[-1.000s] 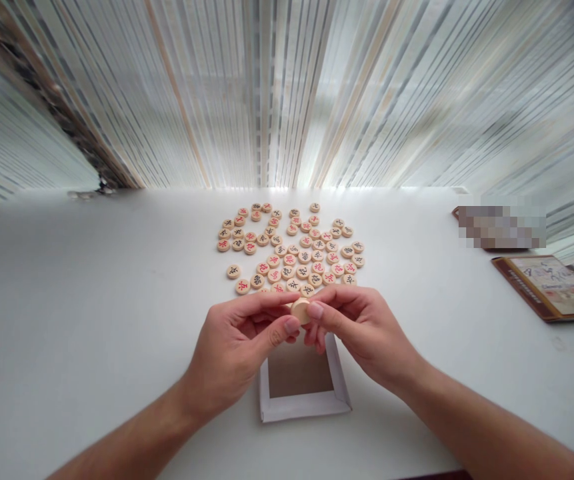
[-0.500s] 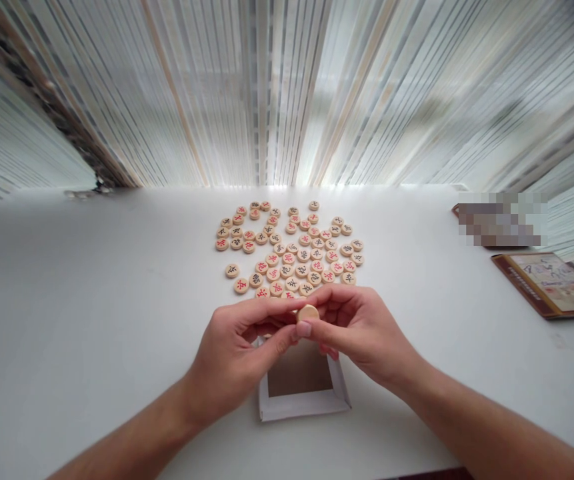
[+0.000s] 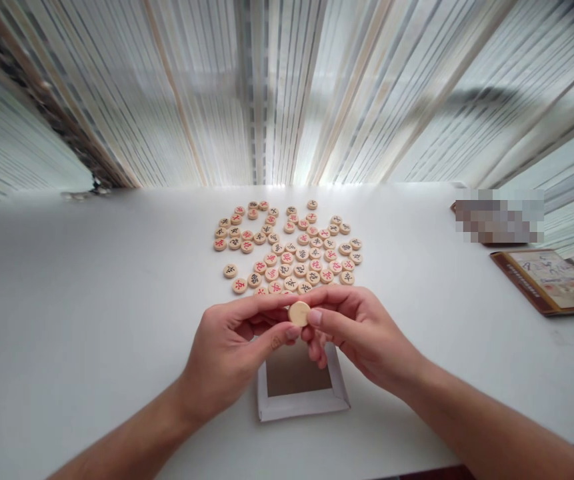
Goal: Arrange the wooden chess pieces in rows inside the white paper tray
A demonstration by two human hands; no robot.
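here, a wooden xiangqi piece (image 3: 299,313) is pinched by the fingertips of the left hand (image 3: 231,353) and right hand (image 3: 361,337), both closed on it, just above a white-rimmed cardboard tray (image 3: 299,407); loose xiangqi pieces (image 3: 287,257) are spread beyond that tray.

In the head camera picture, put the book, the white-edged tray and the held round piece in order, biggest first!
1. The book and the cardboard tray look about the same; the tray is nearer the camera, so I can't rank them.
2. The wooden xiangqi piece is smallest.
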